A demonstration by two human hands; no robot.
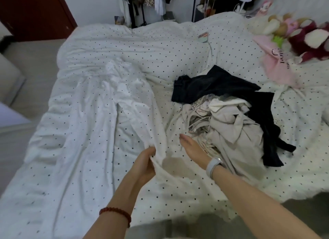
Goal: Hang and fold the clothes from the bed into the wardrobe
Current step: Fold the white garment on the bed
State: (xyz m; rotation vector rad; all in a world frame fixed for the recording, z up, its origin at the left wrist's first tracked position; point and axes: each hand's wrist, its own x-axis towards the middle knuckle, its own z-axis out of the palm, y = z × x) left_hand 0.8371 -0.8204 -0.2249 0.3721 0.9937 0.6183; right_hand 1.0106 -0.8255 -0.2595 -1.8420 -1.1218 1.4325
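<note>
Your left hand (145,160) pinches the near hem of the white garment (114,96) spread across the bed (178,48). Your right hand (191,146), fingers straight, hovers beside the clothes pile (229,121) to its right.

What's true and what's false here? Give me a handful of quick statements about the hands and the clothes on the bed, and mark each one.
1. The left hand pinches the hem of the white garment. True.
2. The right hand grips a black garment. False: it is open, fingers straight, holding nothing, beside the beige clothes.
3. The black garment lies on top of the clothes pile. True.
4. The white garment is on a hanger. False: it lies spread on the dotted bedding.
5. A red bead bracelet is on the right wrist. False: it is on the left; the right wears a pale band.
</note>
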